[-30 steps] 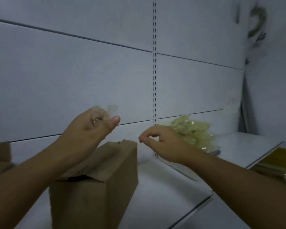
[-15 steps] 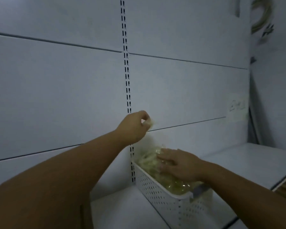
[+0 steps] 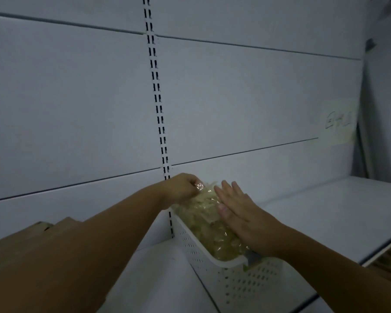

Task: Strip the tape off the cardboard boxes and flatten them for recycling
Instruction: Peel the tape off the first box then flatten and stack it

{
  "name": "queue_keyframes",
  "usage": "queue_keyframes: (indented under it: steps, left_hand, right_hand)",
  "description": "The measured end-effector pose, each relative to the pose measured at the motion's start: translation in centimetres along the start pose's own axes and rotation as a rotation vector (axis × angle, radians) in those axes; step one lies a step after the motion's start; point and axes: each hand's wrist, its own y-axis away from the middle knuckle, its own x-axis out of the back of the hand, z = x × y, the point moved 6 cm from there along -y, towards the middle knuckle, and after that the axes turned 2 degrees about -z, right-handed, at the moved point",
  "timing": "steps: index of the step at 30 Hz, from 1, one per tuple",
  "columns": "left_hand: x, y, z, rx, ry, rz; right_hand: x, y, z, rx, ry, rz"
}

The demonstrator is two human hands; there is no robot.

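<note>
lowered since half a second ago, the left hand (image 3: pixel 182 188) has come down from above to the far end of the white perforated plastic basket (image 3: pixel 235 288); its curled fingertips pinch a small crumpled scrap of clear tape (image 3: pixel 199 185), held right against the yellowish heap of wadded tape (image 3: pixel 201 218) that fills the basket; the right hand (image 3: pixel 239 213), which lay on the heap with fingers spread, now lies flat along its right side, fingers straight and close together, pressing the wad down; a second ago both hands were over the brown cardboard box (image 3: pixel 32 236), and the view has since swung right, so only a corner of it shows at the near left, behind the left forearm; the basket stands on the white shelf board (image 3: pixel 325 213), near the slotted upright (image 3: pixel 156 86) of the pale back panel; in my judgement the scrap is about to be let go into the heap, which would end the stripping of that piece; whether the box is flattened cannot be told, most of it being out of frame.
</note>
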Motion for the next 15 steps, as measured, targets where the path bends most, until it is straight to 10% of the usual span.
queue_keyframes:
  steps: [9,15]
  left_hand:
    - [1.8,0.2,1.2,-0.159,-0.223,0.331]
    - [2.9,1.0,2.4,-0.144,-0.209,0.378]
  right_hand:
    - [4.5,3.3,0.6,0.026,-0.367,0.708]
    - [3.9,4.0,-2.8,0.269,0.155,0.561]
